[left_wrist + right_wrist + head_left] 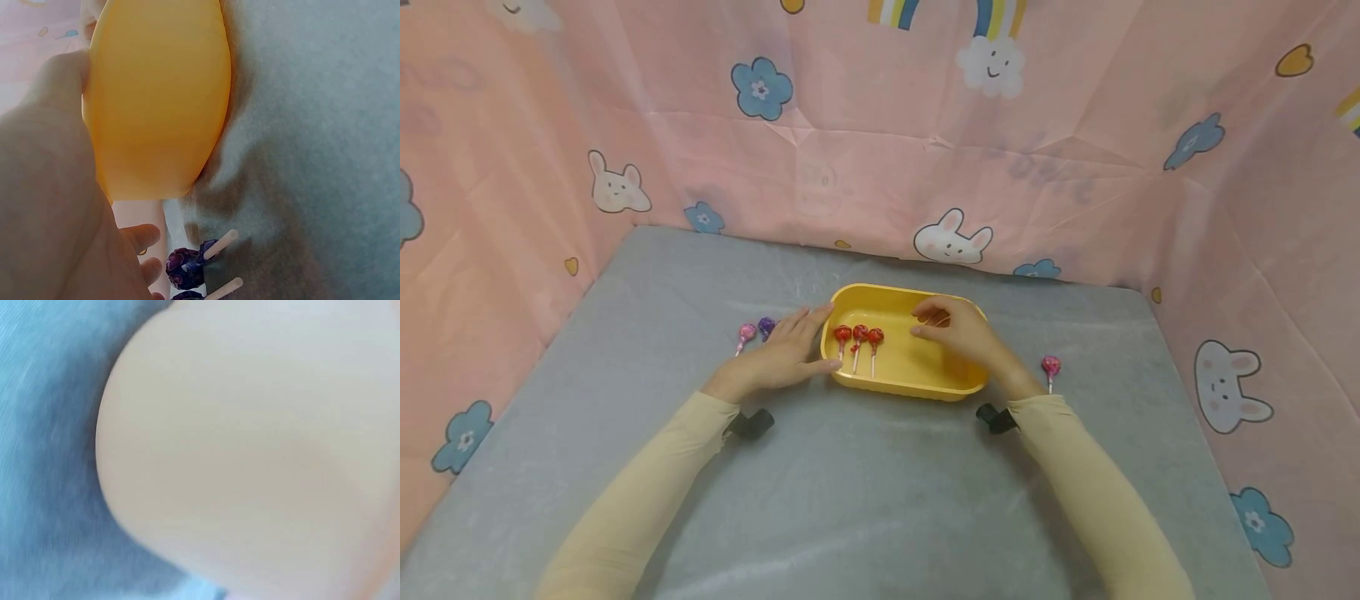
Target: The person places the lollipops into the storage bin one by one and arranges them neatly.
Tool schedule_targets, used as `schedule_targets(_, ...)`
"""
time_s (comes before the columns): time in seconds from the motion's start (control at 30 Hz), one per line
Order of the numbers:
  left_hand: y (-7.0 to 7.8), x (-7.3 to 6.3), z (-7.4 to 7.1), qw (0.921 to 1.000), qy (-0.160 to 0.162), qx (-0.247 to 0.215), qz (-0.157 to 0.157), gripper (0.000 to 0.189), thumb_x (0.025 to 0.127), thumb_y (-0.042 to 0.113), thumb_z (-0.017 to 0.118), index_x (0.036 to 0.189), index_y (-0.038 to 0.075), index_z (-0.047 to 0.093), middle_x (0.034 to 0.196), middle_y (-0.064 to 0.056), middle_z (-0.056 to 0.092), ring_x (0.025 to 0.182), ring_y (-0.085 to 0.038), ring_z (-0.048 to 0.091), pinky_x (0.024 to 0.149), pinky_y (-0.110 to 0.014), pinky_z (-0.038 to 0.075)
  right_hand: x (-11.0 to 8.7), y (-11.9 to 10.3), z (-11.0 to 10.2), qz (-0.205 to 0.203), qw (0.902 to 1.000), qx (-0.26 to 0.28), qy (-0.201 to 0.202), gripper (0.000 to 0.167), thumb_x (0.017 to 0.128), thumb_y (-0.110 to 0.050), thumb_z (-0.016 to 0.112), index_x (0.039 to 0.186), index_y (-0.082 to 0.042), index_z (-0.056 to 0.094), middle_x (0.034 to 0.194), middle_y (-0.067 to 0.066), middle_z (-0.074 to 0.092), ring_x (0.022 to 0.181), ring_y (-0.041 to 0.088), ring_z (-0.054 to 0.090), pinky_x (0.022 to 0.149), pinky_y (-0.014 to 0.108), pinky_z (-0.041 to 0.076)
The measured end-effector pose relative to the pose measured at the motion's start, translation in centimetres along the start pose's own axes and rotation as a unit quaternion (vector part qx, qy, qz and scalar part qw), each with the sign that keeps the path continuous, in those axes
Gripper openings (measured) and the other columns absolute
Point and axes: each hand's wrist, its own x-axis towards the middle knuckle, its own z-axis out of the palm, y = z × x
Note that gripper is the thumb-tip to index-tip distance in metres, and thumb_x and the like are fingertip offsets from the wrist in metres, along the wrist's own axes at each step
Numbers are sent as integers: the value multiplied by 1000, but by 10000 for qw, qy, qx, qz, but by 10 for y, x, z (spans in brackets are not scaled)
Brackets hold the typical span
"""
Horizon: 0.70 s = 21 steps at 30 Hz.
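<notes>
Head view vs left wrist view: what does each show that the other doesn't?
Head only: three red-wrapped round lollipops inside the yellow rectangular tray, and a pink-wrapped round lollipop to its right.
Left wrist only: a close view of the tray's outer end wall, and white sticks on purple-wrapped round lollipops.
Both: the tray, the left hand against it, purple-wrapped lollipop, and the grey tabletop.

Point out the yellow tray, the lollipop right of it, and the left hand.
Yellow tray [901,352]: head view, on its bare floor.
Lollipop right of the tray [1051,365]: head view, on the wrapped candy head.
Left hand [780,358]: head view, on the back of the hand.
</notes>
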Motion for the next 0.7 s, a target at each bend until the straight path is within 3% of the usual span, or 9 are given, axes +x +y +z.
schedule_targets(0.7, 0, -1, 0, 10000, -24, 50, 4, 97, 93, 68, 47, 160, 23, -8, 169, -8, 4, 157, -34, 0, 127, -54, 5, -34, 28, -51, 277, 9971, 429, 561, 43, 95, -40, 65, 127, -13, 64, 127, 12, 66, 114, 27, 60, 100, 42, 48)
